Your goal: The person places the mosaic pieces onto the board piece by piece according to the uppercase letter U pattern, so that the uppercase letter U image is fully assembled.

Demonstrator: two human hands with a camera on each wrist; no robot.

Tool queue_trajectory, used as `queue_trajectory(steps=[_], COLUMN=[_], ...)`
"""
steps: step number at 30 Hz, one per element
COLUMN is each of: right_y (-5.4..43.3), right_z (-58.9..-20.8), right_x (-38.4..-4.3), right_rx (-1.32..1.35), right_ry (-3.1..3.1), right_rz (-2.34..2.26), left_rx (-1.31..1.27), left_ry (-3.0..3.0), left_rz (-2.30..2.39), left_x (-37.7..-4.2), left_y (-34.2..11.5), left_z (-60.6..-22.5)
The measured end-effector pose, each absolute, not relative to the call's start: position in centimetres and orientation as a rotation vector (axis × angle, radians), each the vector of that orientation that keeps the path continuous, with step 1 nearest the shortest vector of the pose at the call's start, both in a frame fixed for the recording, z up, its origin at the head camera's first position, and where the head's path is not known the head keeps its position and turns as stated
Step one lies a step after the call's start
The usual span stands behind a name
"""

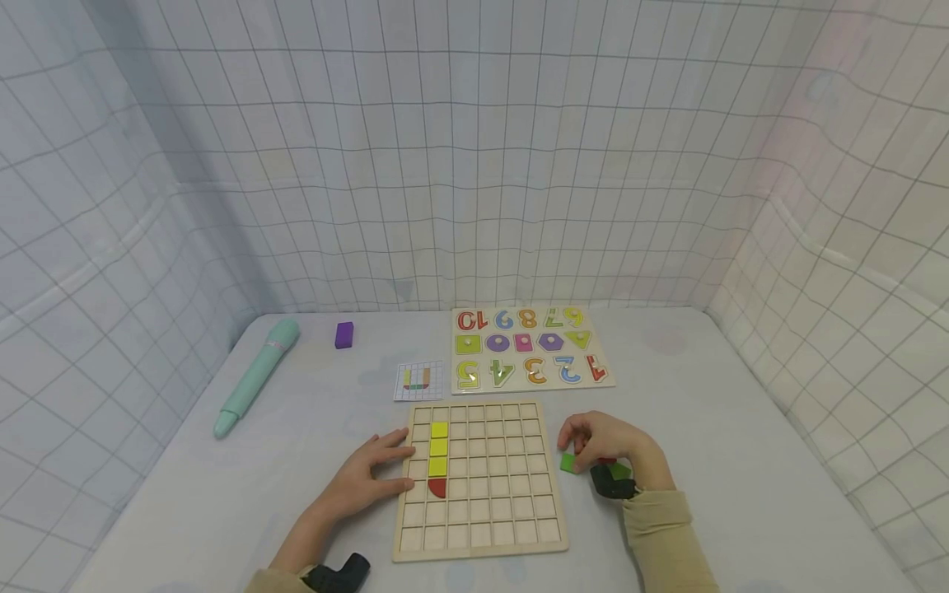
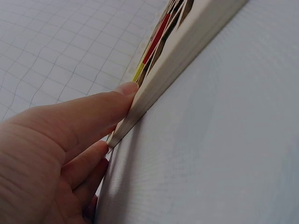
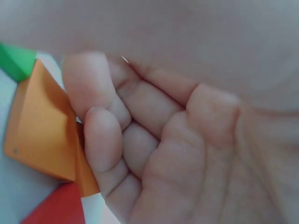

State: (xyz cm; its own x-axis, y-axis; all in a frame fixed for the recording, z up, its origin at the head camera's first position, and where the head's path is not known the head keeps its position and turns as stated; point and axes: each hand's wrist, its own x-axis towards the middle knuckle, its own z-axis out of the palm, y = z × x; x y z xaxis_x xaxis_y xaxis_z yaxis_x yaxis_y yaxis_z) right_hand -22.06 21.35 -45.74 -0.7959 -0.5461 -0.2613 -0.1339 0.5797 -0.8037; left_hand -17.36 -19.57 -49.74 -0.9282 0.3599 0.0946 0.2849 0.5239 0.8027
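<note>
Lying beyond the grid board [image 1: 480, 511] are a card [image 1: 418, 381] and number puzzle [image 1: 519, 369].

The grid board [image 1: 480, 511] looks like smooth, matt wood.

A wrinkled back wall [image 1: 474, 165], left wall [image 1: 74, 247] and right wall [image 1: 853, 231], pale cloth printed with a dark grid, enclose a whitish table [image 1: 749, 494] on three sides. The light is soft and even, bluish toward the left, faintly pink at upper right.
</note>
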Motion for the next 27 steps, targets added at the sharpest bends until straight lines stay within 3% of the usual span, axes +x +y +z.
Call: queue_trajectory(steps=[27], right_y=[20.63], right_z=[-46.05], right_x=[-21.89], right_rx=[-0.409], right_ry=[2.350], right_rz=[-1.117], left_rx=[0.534], left_ry=[2.671], left_rz=[1.373], left_x=[-17.41], left_y=[-19.52], left_z=[-49.86])
